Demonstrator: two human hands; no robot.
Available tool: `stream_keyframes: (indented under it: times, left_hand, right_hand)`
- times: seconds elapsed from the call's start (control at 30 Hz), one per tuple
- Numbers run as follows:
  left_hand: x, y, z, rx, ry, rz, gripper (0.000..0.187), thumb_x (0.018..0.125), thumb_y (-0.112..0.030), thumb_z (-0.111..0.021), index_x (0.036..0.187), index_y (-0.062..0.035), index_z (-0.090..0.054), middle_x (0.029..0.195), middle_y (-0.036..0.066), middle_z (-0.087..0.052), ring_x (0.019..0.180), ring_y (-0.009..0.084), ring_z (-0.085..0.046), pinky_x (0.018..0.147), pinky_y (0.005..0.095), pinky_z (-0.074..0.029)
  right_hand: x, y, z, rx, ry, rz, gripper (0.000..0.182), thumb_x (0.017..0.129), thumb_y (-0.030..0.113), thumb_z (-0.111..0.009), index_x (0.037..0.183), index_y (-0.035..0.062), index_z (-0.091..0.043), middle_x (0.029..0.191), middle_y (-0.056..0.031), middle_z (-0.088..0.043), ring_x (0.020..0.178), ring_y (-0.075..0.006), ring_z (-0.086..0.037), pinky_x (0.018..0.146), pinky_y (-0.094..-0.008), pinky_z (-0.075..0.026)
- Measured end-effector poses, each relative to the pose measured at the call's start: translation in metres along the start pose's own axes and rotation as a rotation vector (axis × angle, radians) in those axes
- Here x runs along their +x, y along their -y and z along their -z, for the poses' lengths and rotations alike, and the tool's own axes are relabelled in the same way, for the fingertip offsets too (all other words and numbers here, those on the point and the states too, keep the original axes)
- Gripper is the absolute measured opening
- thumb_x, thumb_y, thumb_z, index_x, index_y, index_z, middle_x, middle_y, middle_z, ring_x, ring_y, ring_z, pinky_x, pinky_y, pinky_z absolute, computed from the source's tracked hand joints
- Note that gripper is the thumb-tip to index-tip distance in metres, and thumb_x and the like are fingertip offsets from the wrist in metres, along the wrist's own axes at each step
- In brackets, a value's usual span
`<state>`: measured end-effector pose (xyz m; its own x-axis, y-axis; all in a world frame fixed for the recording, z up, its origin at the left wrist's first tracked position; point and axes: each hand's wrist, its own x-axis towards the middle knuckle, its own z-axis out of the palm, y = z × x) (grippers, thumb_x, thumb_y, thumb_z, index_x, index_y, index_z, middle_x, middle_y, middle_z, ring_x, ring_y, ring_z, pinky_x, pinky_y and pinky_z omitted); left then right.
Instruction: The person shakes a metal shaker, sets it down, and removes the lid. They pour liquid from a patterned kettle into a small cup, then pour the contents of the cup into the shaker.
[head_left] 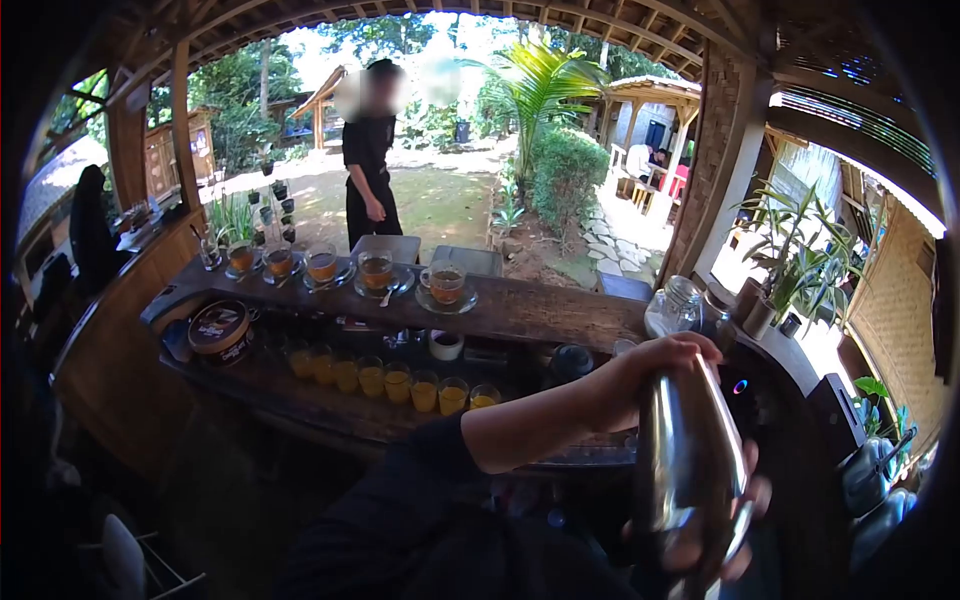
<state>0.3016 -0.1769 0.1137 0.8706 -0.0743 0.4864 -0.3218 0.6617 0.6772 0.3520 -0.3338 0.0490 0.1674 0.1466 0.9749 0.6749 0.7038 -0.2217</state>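
- You hold a metal shaker (690,470) upright at the lower right of the view, close to the camera and in front of the tabletop (540,312).
- Your left hand (668,358) sits on top of the shaker, its grip curled down and pressed around the upper end; the forearm reaches across from the lower middle, in a dark sleeve.
- Your right hand (735,540) wraps the lower part of the shaker from behind; only the fingers show at its right edge and base, pinching the metal.
- Just behind your left hand stands a glass jar (676,305) with a lid, on the right end of the tabletop.
- A row of small glasses of orange drink (398,380) runs along the lower shelf to the left of your forearm, well apart from the shaker.
- A round dark tin (219,330) lies at the left end of that row.
- On the upper tabletop, glass cups of tea (376,270) stand on saucers in a line.
- Beyond the tabletop a person in black (369,165) stands outside on the path, arms hanging.
- A potted plant (790,270) stands at the right, beside a wooden post.
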Motion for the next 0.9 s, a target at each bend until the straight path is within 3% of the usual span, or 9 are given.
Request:
stream_keyframes:
  times: [0.2, 0.27, 0.37, 0.5, 0.6, 0.67, 0.73, 0.83, 0.9]
  left_hand:
    - [0.0, 0.006, 0.105, -0.333, -0.262, 0.175, 0.048, 0.082, -0.039, -0.051, 0.114, -0.0045, -0.047, 0.105, 0.013, -0.058, 0.1, 0.026, -0.056, 0.092, 0.0422, -0.04]
    - [-0.018, 0.001, 0.1, -0.292, -0.748, 0.212, 0.047, 0.082, -0.037, -0.05, 0.115, -0.0035, -0.046, 0.106, 0.012, -0.058, 0.099, 0.0258, -0.057, 0.091, 0.0433, -0.042]
    - [-0.042, -0.04, 0.06, -0.336, -0.311, 0.084, 0.037, 0.084, -0.033, -0.05, 0.107, -0.0036, -0.052, 0.1, 0.013, -0.057, 0.091, 0.0237, -0.059, 0.085, 0.0405, -0.045]
    - [-0.067, -0.081, 0.033, -0.002, 0.008, -0.05, 0.039, 0.083, -0.035, -0.051, 0.105, -0.0029, -0.052, 0.096, 0.013, -0.057, 0.094, 0.0247, -0.057, 0.085, 0.0378, -0.044]
    - [-0.07, -0.079, 0.075, -0.268, -0.204, 0.024, 0.039, 0.084, -0.037, -0.05, 0.108, -0.0059, -0.052, 0.099, 0.012, -0.058, 0.094, 0.0215, -0.057, 0.085, 0.0361, -0.043]
    - [-0.085, -0.075, 0.1, -0.375, -0.669, 0.15, 0.04, 0.085, -0.037, -0.048, 0.113, -0.0084, -0.048, 0.102, 0.01, -0.06, 0.097, 0.0199, -0.058, 0.09, 0.0427, -0.041]
    - [-0.103, -0.081, 0.097, -0.354, -0.663, 0.196, 0.038, 0.085, -0.036, -0.048, 0.113, -0.0091, -0.048, 0.103, 0.01, -0.059, 0.096, 0.0204, -0.058, 0.087, 0.0427, -0.044]
    - [-0.127, -0.113, 0.074, -0.285, -0.205, 0.018, 0.038, 0.083, -0.038, -0.051, 0.105, -0.007, -0.052, 0.098, 0.013, -0.057, 0.093, 0.0249, -0.057, 0.083, 0.0396, -0.047]
    - [-0.146, -0.132, 0.058, -0.158, 0.079, -0.121, 0.034, 0.082, -0.035, -0.053, 0.1, -0.0059, -0.053, 0.093, 0.011, -0.057, 0.088, 0.0242, -0.058, 0.083, 0.0401, -0.046]
  right_hand:
    - [0.032, -0.067, -0.049, -0.567, -0.109, 0.053, 0.088, 0.073, 0.041, -0.068, 0.135, 0.0066, -0.015, 0.132, -0.0195, -0.032, 0.118, -0.0289, -0.038, 0.095, -0.041, -0.036]
    - [0.048, -0.074, -0.071, -0.413, -0.223, -0.18, 0.086, 0.074, 0.039, -0.067, 0.135, 0.0084, -0.014, 0.133, -0.0187, -0.032, 0.119, -0.0282, -0.038, 0.095, -0.0406, -0.036]
    - [0.026, -0.055, -0.068, -0.444, -0.08, 0.075, 0.08, 0.071, 0.039, -0.068, 0.131, 0.01, -0.025, 0.13, -0.0159, -0.035, 0.118, -0.0257, -0.038, 0.097, -0.038, -0.035]
    - [-0.046, -0.075, -0.06, 0.63, -0.035, -0.19, 0.073, 0.068, 0.046, -0.066, 0.126, 0.0153, -0.036, 0.127, -0.0117, -0.038, 0.118, -0.0257, -0.038, 0.103, -0.0358, -0.03]
    - [0.02, -0.059, -0.116, -0.648, 0.172, 0.041, 0.083, 0.072, 0.04, -0.066, 0.136, 0.0106, -0.022, 0.137, -0.0122, -0.032, 0.124, -0.0233, -0.035, 0.104, -0.0372, -0.027]
    - [0.049, -0.07, -0.16, -0.325, -0.201, -0.196, 0.088, 0.067, 0.021, -0.073, 0.136, 0.0074, -0.02, 0.13, -0.0148, -0.037, 0.122, -0.0259, -0.036, 0.098, -0.0379, -0.036]
    - [0.05, -0.065, -0.167, -0.309, -0.177, -0.083, 0.079, 0.071, 0.018, -0.072, 0.134, 0.0096, -0.024, 0.129, -0.0109, -0.037, 0.12, -0.0256, -0.038, 0.098, -0.0385, -0.036]
    - [0.01, -0.031, -0.188, 0.015, 0.072, -0.003, 0.066, 0.07, 0.022, -0.07, 0.126, 0.0101, -0.036, 0.119, -0.0133, -0.04, 0.115, -0.0329, -0.041, 0.098, -0.0435, -0.035]
    - [0.02, -0.019, -0.2, 0.029, 0.376, 0.367, 0.059, 0.076, 0.028, -0.064, 0.127, 0.0131, -0.038, 0.125, -0.012, -0.035, 0.118, -0.0378, -0.037, 0.099, -0.0475, -0.035]
